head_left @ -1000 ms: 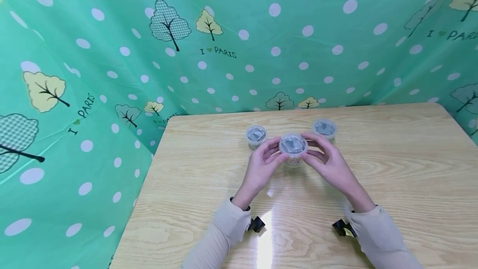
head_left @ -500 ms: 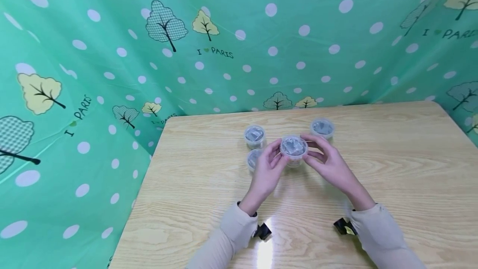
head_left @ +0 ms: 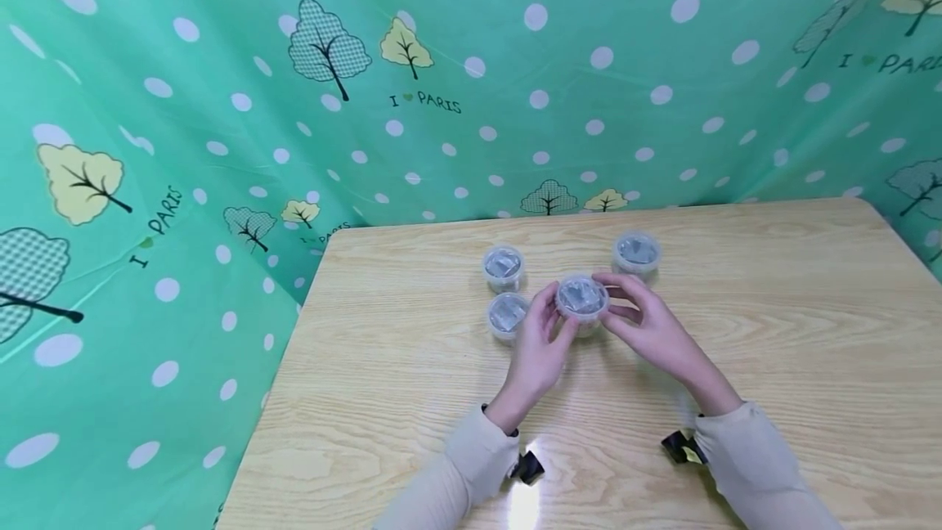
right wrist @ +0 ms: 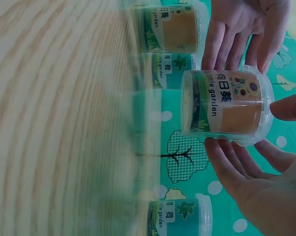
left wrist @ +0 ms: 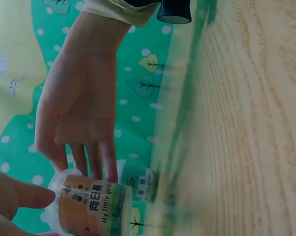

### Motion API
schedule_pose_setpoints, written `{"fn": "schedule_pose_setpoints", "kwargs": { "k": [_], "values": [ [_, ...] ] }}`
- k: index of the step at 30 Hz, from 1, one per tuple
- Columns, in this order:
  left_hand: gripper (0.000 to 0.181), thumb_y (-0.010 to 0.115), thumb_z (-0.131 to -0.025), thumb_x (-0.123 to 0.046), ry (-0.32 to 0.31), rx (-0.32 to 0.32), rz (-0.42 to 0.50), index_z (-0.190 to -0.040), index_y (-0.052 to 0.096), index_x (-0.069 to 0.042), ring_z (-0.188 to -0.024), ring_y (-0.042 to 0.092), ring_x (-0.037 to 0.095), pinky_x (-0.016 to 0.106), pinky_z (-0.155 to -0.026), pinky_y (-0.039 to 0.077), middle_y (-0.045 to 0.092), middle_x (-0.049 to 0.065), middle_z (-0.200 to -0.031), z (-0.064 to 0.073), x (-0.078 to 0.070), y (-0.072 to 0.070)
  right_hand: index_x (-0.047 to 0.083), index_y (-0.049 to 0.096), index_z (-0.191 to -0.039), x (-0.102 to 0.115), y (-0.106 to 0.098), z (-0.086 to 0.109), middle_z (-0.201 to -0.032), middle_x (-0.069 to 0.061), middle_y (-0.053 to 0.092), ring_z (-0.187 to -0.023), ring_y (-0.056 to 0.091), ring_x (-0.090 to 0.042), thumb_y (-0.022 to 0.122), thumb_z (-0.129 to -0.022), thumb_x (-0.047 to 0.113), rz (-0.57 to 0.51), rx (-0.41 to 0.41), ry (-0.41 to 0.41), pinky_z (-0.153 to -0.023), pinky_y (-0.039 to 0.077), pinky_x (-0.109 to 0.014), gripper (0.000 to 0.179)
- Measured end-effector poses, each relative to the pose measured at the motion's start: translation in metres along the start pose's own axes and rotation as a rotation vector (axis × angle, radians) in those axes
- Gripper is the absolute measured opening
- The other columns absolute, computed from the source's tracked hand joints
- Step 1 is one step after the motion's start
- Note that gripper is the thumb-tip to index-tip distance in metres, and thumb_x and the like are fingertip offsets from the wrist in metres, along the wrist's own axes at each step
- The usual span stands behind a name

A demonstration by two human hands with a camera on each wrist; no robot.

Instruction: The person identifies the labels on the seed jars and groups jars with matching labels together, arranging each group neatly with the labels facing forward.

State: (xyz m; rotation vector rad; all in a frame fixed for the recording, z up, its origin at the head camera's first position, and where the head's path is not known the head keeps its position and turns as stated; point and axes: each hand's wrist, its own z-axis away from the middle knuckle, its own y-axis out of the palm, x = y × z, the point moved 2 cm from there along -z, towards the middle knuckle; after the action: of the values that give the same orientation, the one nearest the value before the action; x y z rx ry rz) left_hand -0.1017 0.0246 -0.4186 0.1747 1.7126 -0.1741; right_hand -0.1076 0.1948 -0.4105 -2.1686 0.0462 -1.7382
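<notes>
Both hands hold a small clear plastic tub [head_left: 582, 297] with a lid and an orange "My little garden" label. My left hand [head_left: 539, 346] grips its left side, thumb and fingers at the lid. From the right, the thumb and fingers of my right hand [head_left: 651, 330] close round the same tub. In the right wrist view the held tub [right wrist: 226, 103] sits raised off the tabletop. Just left of the left hand stands another tub with an orange label [right wrist: 170, 29], whose lid [head_left: 507, 313] shows in the head view.
Behind the hands, two green-labelled tubs stand on the wooden table [head_left: 368, 399]: one at back left [head_left: 504, 266], one at back right [head_left: 636, 253]. A green dotted curtain [head_left: 471, 105] hangs along the table's far edge and left side.
My left hand has shifted right, uncovering the front left tub that it hid a second ago. The held tub has moved slightly right and nearer to me, with the right hand still on it.
</notes>
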Motion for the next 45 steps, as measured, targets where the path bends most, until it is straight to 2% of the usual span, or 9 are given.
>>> {"fn": "schedule_pose_setpoints", "kwargs": {
  "k": [2,7,9,13,21,28,38,45],
  "values": [
    [0.052,0.054,-0.089,0.003,0.003,-0.003,-0.011,-0.137,0.032,0.006,-0.128,0.038,0.02,0.027,-0.105,0.032,0.04,0.018,-0.137,0.002,-0.002,0.001,0.001,0.041,-0.133,-0.001,0.0,0.0,-0.132,-0.014,0.041,-0.119,0.043,-0.031,0.056,-0.087,-0.004,0.001,0.01,0.004,-0.094,0.044,-0.021,0.048],
    [0.051,0.054,-0.089,0.002,0.024,-0.018,-0.075,-0.136,0.033,0.006,-0.127,0.038,0.025,0.03,-0.106,0.032,0.04,0.02,-0.136,0.004,0.003,0.002,-0.001,0.038,-0.134,-0.004,0.003,0.0,-0.134,-0.018,0.039,-0.119,0.042,-0.034,0.055,-0.085,-0.008,0.004,0.052,0.019,-0.097,0.043,-0.037,0.052],
    [0.051,0.054,-0.09,0.0,0.029,-0.021,-0.107,-0.136,0.033,0.005,-0.127,0.039,0.025,0.03,-0.106,0.032,0.04,0.019,-0.136,0.005,0.01,0.002,-0.002,0.038,-0.134,-0.006,0.004,0.0,-0.134,-0.019,0.039,-0.119,0.042,-0.036,0.054,-0.085,-0.009,0.01,0.068,0.021,-0.097,0.042,-0.042,0.052],
    [0.05,0.053,-0.091,-0.003,0.022,-0.017,-0.163,-0.137,0.032,0.004,-0.128,0.038,0.025,0.031,-0.106,0.032,0.039,0.019,-0.136,0.006,0.013,0.002,-0.003,0.035,-0.135,-0.011,0.005,0.0,-0.135,-0.019,0.037,-0.119,0.042,-0.036,0.053,-0.085,-0.01,0.018,0.093,0.03,-0.097,0.042,-0.043,0.053],
    [0.057,0.054,-0.091,-0.008,0.023,-0.024,-0.353,-0.139,0.027,0.003,-0.128,0.037,0.025,0.035,-0.107,0.031,0.036,0.019,-0.138,0.012,0.015,0.003,-0.003,0.036,-0.134,-0.014,0.009,0.0,-0.134,-0.018,0.036,-0.121,0.041,-0.036,0.053,-0.084,-0.009,0.027,0.134,0.046,-0.097,0.042,-0.041,0.052],
    [0.062,0.056,-0.091,-0.012,-0.015,-0.016,-0.384,-0.14,0.022,0.001,-0.13,0.032,0.021,0.034,-0.109,0.027,0.033,0.016,-0.14,0.014,0.018,0.004,-0.003,0.039,-0.132,-0.012,0.01,-0.001,-0.133,-0.018,0.039,-0.121,0.041,-0.035,0.056,-0.085,-0.007,0.051,0.15,0.033,-0.096,0.043,-0.042,0.051],
    [0.06,0.054,-0.092,-0.016,-0.054,-0.006,-0.403,-0.139,0.019,-0.002,-0.13,0.032,0.021,0.034,-0.109,0.027,0.031,0.016,-0.137,0.015,0.019,0.006,-0.001,0.045,-0.128,-0.013,0.008,-0.001,-0.13,-0.016,0.045,-0.119,0.044,-0.036,0.067,-0.083,0.005,0.092,0.155,0.003,-0.095,0.044,-0.049,0.05],
    [0.064,0.056,-0.09,-0.017,-0.049,-0.009,-0.387,-0.139,0.019,-0.002,-0.131,0.03,0.02,0.033,-0.11,0.025,0.031,0.015,-0.139,0.014,0.019,0.006,0.0,0.047,-0.126,-0.012,0.008,0.0,-0.127,-0.014,0.047,-0.119,0.044,-0.032,0.067,-0.084,0.007,0.132,0.148,-0.011,-0.096,0.042,-0.05,0.047]
  ]
}}
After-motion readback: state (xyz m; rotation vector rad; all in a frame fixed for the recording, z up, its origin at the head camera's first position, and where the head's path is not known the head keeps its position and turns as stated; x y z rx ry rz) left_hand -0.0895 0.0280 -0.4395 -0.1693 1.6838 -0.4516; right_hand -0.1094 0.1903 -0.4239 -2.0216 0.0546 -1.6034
